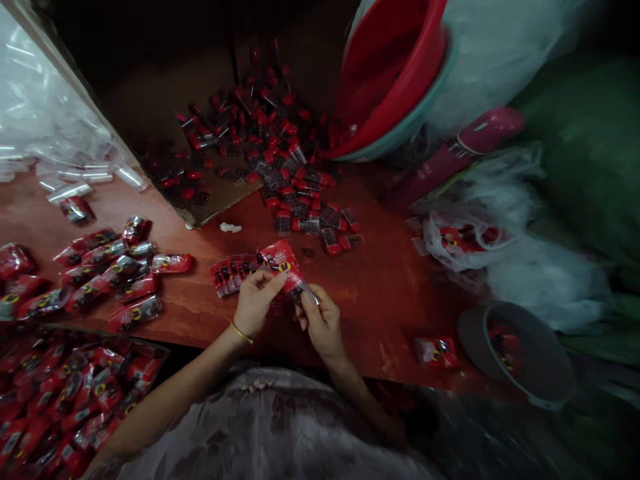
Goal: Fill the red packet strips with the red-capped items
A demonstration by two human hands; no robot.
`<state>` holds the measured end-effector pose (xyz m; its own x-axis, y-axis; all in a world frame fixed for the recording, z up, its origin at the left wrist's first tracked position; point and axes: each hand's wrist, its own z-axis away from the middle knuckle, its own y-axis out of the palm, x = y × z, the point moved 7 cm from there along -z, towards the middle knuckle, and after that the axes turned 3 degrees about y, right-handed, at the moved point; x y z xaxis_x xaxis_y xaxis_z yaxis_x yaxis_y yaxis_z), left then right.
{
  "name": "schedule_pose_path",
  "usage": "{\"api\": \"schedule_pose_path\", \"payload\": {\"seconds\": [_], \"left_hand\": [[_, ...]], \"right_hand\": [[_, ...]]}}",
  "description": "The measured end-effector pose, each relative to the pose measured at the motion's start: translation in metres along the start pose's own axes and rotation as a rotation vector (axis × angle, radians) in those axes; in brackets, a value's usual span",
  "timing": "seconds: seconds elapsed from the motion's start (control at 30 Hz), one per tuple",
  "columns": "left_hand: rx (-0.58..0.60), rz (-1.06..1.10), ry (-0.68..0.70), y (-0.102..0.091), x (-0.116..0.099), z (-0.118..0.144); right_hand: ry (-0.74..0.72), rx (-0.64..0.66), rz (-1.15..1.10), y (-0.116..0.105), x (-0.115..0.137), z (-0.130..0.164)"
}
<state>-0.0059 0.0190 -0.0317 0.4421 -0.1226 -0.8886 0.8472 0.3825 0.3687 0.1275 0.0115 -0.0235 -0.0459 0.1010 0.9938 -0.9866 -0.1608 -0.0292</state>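
Between my two hands is a red printed plastic sleeve [294, 280] with a small cartoon picture on it. My left hand [255, 303] pinches its left side between thumb and fingers. At its lower right end, my right hand [321, 323] is closed on a small clear container [311, 293], partly hidden by the fingers. Just left of the sleeve, a fanned row of flat red printed sleeves [233, 270] lies on the table, partly behind my left hand. Beyond my hands, small clear bottles with red caps [300, 200] spill out in a loose heap.
Wrapped red packets [115, 267] lie at left, above a full box of packets [60, 400]. Clear tubes [85, 175] sit behind a cardboard box [200, 207]. A red basin [395, 87] tilts at the back. On the right are a pink flask [455, 153] and a grey bucket [530, 360].
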Motion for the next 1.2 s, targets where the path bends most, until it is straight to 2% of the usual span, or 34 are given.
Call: {"api": "schedule_pose_path", "payload": {"seconds": [0.13, 0.2, 0.33, 0.43, 0.57, 0.73, 0.9, 1.07, 1.2], "left_hand": [[0.007, -0.046, 0.026, 0.004, -0.002, 0.003], [-0.007, -0.05, 0.042, 0.004, -0.004, 0.006], [0.071, 0.015, 0.039, 0.008, -0.003, 0.005], [0.122, 0.021, 0.01, 0.008, 0.0, 0.0], [0.136, 0.062, -0.049, 0.01, 0.004, -0.002], [0.119, 0.162, -0.122, 0.009, 0.004, -0.001], [0.115, 0.21, -0.125, -0.001, 0.005, 0.0], [0.144, 0.113, -0.086, -0.009, -0.009, 0.002], [0.087, 0.126, -0.049, -0.013, -0.021, 0.003]], "right_hand": [[-0.087, -0.081, 0.128, -0.002, 0.005, 0.0], [-0.092, -0.097, 0.119, -0.002, 0.006, -0.001], [-0.046, 0.013, 0.001, 0.008, 0.004, -0.005], [-0.063, 0.027, 0.03, 0.01, 0.004, -0.006], [-0.039, 0.029, 0.09, 0.011, 0.001, -0.012], [0.011, 0.168, -0.049, 0.024, 0.003, -0.013], [-0.024, 0.146, 0.047, 0.025, 0.008, -0.014], [0.042, 0.318, -0.036, 0.035, 0.011, -0.017], [0.025, 0.252, 0.04, 0.036, 0.016, -0.016]]}}
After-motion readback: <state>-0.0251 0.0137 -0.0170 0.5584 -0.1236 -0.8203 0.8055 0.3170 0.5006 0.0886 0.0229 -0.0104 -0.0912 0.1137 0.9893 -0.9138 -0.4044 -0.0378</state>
